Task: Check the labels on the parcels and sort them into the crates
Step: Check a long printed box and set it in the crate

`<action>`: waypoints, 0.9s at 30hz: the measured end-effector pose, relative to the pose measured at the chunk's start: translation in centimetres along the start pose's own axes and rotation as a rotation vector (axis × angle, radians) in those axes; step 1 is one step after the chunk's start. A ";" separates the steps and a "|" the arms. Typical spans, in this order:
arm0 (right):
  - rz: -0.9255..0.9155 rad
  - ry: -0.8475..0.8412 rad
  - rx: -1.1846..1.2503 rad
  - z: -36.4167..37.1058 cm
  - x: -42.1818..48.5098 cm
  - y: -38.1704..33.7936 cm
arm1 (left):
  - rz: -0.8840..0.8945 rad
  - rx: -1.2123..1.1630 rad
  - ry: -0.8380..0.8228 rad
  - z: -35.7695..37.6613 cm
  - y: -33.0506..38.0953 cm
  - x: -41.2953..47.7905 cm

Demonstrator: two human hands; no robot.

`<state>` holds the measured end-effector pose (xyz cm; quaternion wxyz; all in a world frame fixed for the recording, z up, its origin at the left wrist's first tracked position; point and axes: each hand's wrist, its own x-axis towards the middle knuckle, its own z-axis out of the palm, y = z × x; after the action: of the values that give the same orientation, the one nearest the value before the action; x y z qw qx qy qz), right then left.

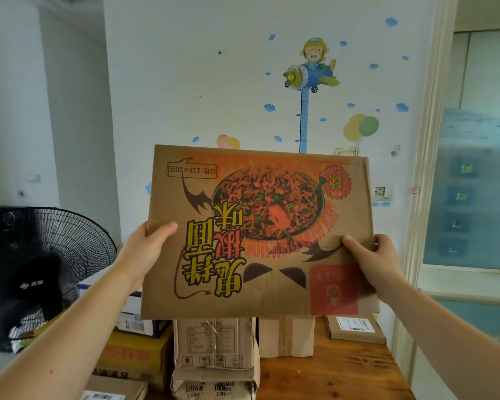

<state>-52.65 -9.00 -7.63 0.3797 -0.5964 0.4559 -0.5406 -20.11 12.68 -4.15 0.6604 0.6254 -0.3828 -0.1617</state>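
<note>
Fingers (168, 227) — left hand (146, 251), right hand (374, 265) — grip upside-down carton (260, 223) marked "113×20".

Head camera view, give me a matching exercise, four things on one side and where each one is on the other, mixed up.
Things: 1 noodle carton; 2 black fan; 3 flat labelled parcel; 4 plane sticker.
Places: A on the wall; B on the wooden table; C gripped by left hand and right hand; D far left.
Pairs: 1-C, 2-D, 3-B, 4-A.
</note>
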 end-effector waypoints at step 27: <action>-0.059 -0.217 -0.045 -1.6 -0.5 -1.7 | -0.034 0.031 -0.137 -1.1 -2.8 -0.3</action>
<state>-54.01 -7.94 -6.01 0.3972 -0.6731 0.4063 -0.4733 -18.82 13.19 -6.83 0.6201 0.6292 -0.4191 -0.2094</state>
